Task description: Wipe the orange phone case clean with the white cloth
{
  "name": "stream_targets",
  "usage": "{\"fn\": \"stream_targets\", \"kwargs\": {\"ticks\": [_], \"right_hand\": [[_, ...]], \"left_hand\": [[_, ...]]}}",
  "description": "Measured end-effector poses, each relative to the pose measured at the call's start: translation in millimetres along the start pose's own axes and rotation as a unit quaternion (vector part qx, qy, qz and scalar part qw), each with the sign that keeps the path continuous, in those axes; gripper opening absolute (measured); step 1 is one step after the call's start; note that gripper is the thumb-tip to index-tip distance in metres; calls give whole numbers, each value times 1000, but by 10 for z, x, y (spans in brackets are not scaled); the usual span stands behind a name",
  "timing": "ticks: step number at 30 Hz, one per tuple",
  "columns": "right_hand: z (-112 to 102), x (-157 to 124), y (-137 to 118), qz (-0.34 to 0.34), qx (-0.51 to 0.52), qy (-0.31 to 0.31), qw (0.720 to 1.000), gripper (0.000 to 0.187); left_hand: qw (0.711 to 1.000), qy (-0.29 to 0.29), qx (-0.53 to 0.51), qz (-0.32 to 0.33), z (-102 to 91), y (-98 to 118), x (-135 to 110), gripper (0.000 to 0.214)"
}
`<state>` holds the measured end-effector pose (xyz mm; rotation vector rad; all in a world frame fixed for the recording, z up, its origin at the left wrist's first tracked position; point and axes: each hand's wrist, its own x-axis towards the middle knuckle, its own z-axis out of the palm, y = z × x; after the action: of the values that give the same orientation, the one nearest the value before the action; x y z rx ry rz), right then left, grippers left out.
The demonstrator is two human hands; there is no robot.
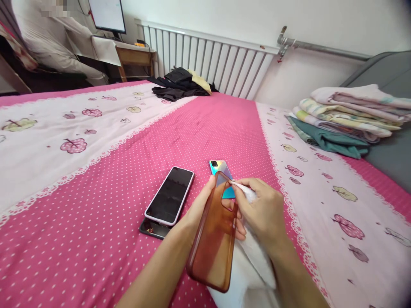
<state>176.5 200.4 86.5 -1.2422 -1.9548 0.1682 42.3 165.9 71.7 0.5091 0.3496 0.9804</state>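
A translucent brown phone case [213, 244] is held up in front of me, its camera cutout at the top. My left hand [205, 196] grips it by the left edge, with fingers showing behind it. My right hand [261, 205] is closed on a white cloth [247, 269], pinching a corner of it against the case's top edge by the cutout. The rest of the cloth hangs below. Behind the case lies a shiny blue phone [221, 167], partly hidden. To the left, a phone with a pale rim [170, 194] rests on top of a dark phone [150, 228].
A pink dotted bedspread [105, 192] lies under everything. Folded clothes [346, 115] are stacked at right, and dark clothes [180, 83] lie by the white radiator [208, 55]. At far left a person [41, 42] sits near a desk with a monitor [107, 15].
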Motion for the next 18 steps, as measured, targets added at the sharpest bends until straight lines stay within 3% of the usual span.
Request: {"fn": "stream_targets", "kwargs": {"ticks": [3, 7, 15, 18], "right_hand": [[23, -4, 14, -42, -12, 43, 998, 7], [15, -2, -13, -76, 11, 57, 995, 5], [19, -25, -68, -88, 35, 104, 990, 4], [30, -38, -63, -48, 31, 98, 993, 4]], "left_hand": [[1000, -6, 17, -9, -27, -49, 23, 69], [997, -7, 61, -42, -54, -112, 38, 72], [987, 10, 112, -111, -81, -133, 35, 70], [984, 24, 146, -100, -59, -137, 33, 71]]}}
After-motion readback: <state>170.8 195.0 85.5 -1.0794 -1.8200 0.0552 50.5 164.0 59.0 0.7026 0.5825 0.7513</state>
